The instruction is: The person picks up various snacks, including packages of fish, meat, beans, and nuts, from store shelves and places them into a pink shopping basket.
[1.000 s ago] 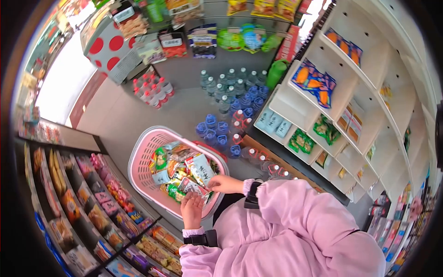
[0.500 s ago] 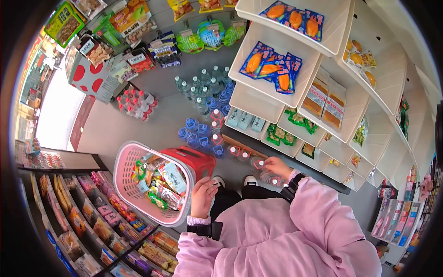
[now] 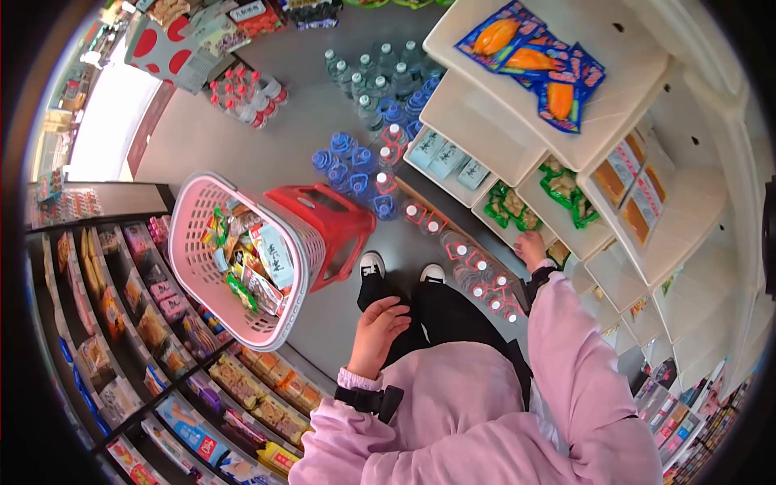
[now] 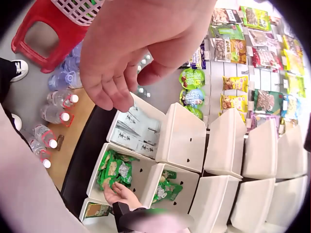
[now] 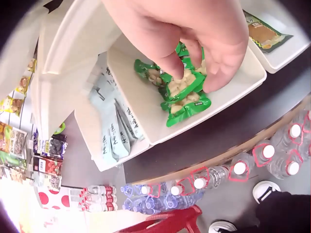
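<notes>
My right hand [image 3: 531, 249] reaches into a white bin [image 5: 252, 77] holding green snack packets [image 5: 182, 90]; in the right wrist view its fingers hang spread over the packets, the tips at the packets' edge. Whether they grip one cannot be told. My left hand [image 3: 378, 327] is raised in front of the body with loosely bent fingers and nothing in it. To its left, the pink basket [image 3: 187, 222] holds mixed snack packets [image 3: 257, 263]. Light-blue packets [image 5: 114, 131] fill the neighbouring bin.
A red stool [image 3: 323, 222] stands beside the basket. Water bottles [image 3: 461, 250] line the foot of the bin shelf, with blue-capped bottles [image 3: 356, 166] farther back. Bins with blue packets [image 3: 558, 97] rise at the right; a snack shelf [image 3: 202, 372] runs along the left.
My right hand has moved from over the basket to the bin of green packets on the right. My left hand has drawn back from the basket. The view has shifted toward the bins.
</notes>
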Motion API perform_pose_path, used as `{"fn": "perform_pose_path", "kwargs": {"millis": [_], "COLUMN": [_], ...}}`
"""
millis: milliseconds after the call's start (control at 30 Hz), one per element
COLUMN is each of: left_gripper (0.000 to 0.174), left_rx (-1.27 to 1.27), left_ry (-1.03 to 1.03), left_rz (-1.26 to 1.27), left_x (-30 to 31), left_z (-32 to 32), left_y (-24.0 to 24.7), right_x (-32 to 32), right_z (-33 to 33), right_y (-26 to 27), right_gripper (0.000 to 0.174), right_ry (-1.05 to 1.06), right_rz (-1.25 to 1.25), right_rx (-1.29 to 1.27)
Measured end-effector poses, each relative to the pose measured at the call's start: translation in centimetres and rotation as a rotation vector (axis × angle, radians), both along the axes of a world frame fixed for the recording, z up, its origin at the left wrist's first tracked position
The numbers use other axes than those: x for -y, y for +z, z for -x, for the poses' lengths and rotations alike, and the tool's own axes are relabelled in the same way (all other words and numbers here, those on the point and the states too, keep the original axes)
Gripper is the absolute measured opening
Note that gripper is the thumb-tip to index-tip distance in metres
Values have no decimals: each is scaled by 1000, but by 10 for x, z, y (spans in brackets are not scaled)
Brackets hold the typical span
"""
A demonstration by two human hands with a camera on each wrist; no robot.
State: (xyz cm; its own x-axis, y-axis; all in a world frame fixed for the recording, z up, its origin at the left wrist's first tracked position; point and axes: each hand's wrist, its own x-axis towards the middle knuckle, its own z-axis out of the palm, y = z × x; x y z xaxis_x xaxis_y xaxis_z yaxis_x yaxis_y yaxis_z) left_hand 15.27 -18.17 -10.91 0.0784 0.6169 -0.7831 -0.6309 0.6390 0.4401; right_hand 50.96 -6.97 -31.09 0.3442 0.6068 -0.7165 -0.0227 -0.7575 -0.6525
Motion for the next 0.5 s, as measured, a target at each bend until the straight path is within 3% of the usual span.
{"fn": "perform_pose_path", "kwargs": {"millis": [100,267,400,500], "left_gripper": [24,24,25,26], "left_rx": [-35,-53,-35,-24], "left_ry": [61,133,150,148], "left_rz": [58,156,210,218], "left_x": [16,48,64,63], "left_z": [2,10,9,7], "left_y": [-11,-31,-44,-46], "right_x": [-12,-35,-51,-54], "right_z": [-5,-11,-24,-34], "right_y": [-23,-65,-87,-88], "right_gripper": [27,24,24,21], "right_ry": [-16,-420,-652,-610], "right_rz": [37,175,234,178], "right_rx": [-146,-427,-495,-513]}}
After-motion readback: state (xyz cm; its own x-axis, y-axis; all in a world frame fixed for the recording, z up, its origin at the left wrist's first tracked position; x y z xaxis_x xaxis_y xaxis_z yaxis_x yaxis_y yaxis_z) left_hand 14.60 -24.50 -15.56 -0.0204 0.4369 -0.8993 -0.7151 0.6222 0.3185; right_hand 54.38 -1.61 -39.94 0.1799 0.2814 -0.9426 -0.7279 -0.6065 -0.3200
